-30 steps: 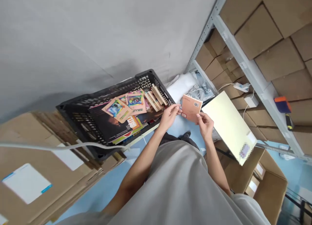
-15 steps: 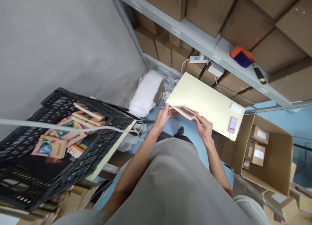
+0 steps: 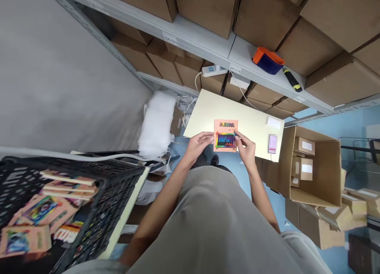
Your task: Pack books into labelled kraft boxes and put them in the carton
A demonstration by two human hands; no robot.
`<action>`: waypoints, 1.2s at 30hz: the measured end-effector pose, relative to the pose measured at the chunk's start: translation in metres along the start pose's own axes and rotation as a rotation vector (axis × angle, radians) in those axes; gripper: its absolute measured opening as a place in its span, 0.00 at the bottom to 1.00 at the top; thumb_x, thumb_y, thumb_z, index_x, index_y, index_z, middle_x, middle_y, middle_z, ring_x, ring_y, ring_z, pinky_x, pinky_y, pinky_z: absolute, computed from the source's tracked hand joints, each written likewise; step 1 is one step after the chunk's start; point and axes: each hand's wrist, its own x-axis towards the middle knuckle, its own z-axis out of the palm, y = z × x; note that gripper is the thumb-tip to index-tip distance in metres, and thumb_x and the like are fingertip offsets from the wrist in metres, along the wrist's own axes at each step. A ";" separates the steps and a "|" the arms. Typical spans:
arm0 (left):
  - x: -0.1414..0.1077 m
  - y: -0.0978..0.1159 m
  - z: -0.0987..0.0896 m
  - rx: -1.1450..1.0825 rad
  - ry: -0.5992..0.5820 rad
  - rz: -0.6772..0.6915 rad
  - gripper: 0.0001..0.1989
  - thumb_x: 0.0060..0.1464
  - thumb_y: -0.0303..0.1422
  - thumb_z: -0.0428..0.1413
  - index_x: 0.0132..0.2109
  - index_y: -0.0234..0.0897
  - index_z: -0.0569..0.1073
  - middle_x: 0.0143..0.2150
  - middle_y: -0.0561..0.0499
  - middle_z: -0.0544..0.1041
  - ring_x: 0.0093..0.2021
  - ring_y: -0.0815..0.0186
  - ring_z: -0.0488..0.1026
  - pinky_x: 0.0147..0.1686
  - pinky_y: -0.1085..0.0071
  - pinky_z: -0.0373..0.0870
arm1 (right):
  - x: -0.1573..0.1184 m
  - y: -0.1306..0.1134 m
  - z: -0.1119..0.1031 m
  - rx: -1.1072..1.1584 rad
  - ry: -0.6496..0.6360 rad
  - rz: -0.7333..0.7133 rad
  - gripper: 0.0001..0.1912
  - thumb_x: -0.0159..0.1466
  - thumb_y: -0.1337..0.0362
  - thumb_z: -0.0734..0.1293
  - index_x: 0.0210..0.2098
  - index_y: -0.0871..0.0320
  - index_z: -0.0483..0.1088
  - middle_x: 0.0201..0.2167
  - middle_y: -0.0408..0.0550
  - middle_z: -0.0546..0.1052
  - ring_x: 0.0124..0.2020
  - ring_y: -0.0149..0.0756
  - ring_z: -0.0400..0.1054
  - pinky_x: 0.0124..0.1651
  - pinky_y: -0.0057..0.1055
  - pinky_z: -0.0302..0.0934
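1. The right hand pinches the right edge of a salmon-pink book, with its thumb and fingertips on that edge.
2. The left hand is at the book's left edge, fingers extended close together and thumb beside them; whether it pinches the book, I cannot tell.
3. The book is upright to the view in front of the person's torso, its cover showing a rainbow-framed picture below a line of colourful lettering.
4. Beyond the hands is a pale yellow tabletop, bearing a phone and a white paper near its right end.
5. Left of the tabletop stands white wrapping material.
6. At the lower left, a black mesh crate holds more pink books, some overlapping with covers up, others edge-on.
7. Right of the tabletop, an open carton contains small labelled boxes.
8. Behind, a metal shelf carries cardboard boxes, an orange-and-navy holder and a black-and-yellow tool.
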 end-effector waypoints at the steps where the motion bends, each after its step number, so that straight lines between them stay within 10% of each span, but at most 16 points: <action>1: 0.007 0.002 0.000 -0.024 -0.032 -0.013 0.34 0.46 0.59 0.78 0.50 0.39 0.86 0.48 0.41 0.89 0.52 0.51 0.86 0.58 0.54 0.83 | 0.003 -0.003 0.002 0.024 0.019 0.024 0.25 0.74 0.43 0.71 0.57 0.53 0.87 0.58 0.53 0.88 0.54 0.47 0.86 0.60 0.47 0.82; 7: 0.037 0.028 -0.007 -0.102 -0.220 -0.068 0.28 0.49 0.57 0.76 0.44 0.39 0.83 0.47 0.43 0.88 0.50 0.53 0.86 0.53 0.58 0.84 | 0.019 -0.017 0.025 0.054 0.125 0.080 0.28 0.72 0.40 0.72 0.57 0.54 0.87 0.59 0.54 0.88 0.60 0.51 0.84 0.65 0.50 0.79; 17: 0.071 0.049 -0.040 -0.060 -0.112 -0.059 0.29 0.47 0.58 0.75 0.41 0.39 0.79 0.40 0.48 0.87 0.42 0.57 0.86 0.43 0.63 0.84 | 0.025 -0.042 0.085 -0.260 0.251 -0.028 0.24 0.79 0.46 0.65 0.62 0.53 0.82 0.71 0.60 0.79 0.73 0.51 0.73 0.71 0.54 0.73; 26: 0.058 0.078 -0.029 0.080 -0.077 0.148 0.21 0.58 0.51 0.71 0.47 0.40 0.82 0.44 0.45 0.87 0.43 0.55 0.87 0.45 0.59 0.86 | 0.036 -0.071 0.129 -0.140 0.044 -0.067 0.29 0.70 0.56 0.74 0.69 0.54 0.75 0.65 0.59 0.81 0.61 0.47 0.80 0.58 0.42 0.80; 36: 0.076 0.070 -0.042 0.331 0.127 0.283 0.19 0.65 0.46 0.66 0.55 0.41 0.83 0.54 0.42 0.84 0.46 0.59 0.83 0.50 0.61 0.83 | 0.061 -0.056 0.110 0.060 0.071 0.142 0.25 0.73 0.42 0.67 0.53 0.56 0.77 0.52 0.57 0.88 0.52 0.48 0.84 0.57 0.43 0.80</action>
